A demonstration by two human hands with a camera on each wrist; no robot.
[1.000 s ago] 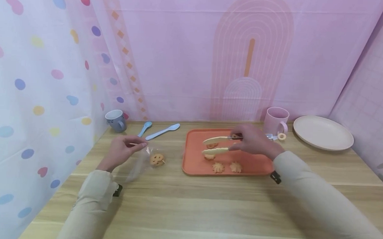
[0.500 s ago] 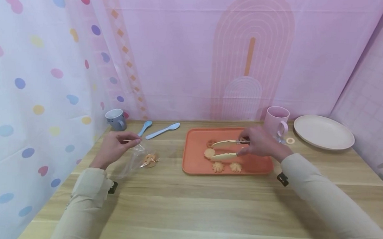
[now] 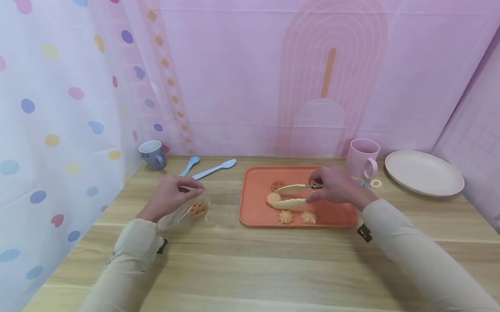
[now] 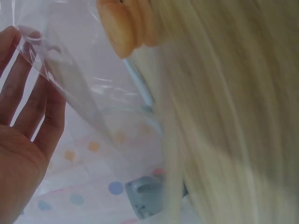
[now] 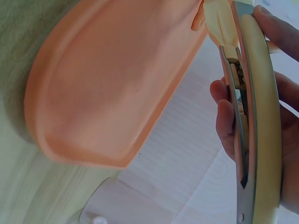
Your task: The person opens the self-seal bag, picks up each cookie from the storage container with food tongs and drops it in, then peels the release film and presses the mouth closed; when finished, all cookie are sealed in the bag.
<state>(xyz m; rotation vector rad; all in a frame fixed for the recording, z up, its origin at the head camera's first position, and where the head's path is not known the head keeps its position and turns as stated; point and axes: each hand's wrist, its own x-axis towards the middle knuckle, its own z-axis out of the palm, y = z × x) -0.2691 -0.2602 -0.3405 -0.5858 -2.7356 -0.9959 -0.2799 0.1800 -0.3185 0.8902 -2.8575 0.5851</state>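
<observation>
My left hand (image 3: 171,198) pinches the edge of a clear plastic bag (image 4: 88,88) between thumb and fingers. Chocolate-chip-like cookies (image 3: 197,208) lie inside it, stacked together in the left wrist view. With my right hand (image 3: 336,186) I grip tongs (image 5: 267,126) that have cream-coloured tips and a metal middle. Their tips are apart, low over the orange tray (image 3: 251,215), by a pale round cookie (image 3: 273,199); whether they touch it I cannot tell. Also on the tray are a brown cookie (image 3: 277,186) and two star-shaped cookies (image 3: 286,217); another is partly hidden behind my right hand.
At the back left stand a grey-blue mug (image 3: 152,155) and two light-blue spoons (image 3: 214,169). Behind the tray's right end is a pink mug (image 3: 362,157). A ring (image 3: 375,184) at the tongs' far end and a cream plate (image 3: 425,173) are on the right.
The tongs' tips have come lower, to the pale round cookie. My left hand went slightly left, then back right, with the bag still pinched.
</observation>
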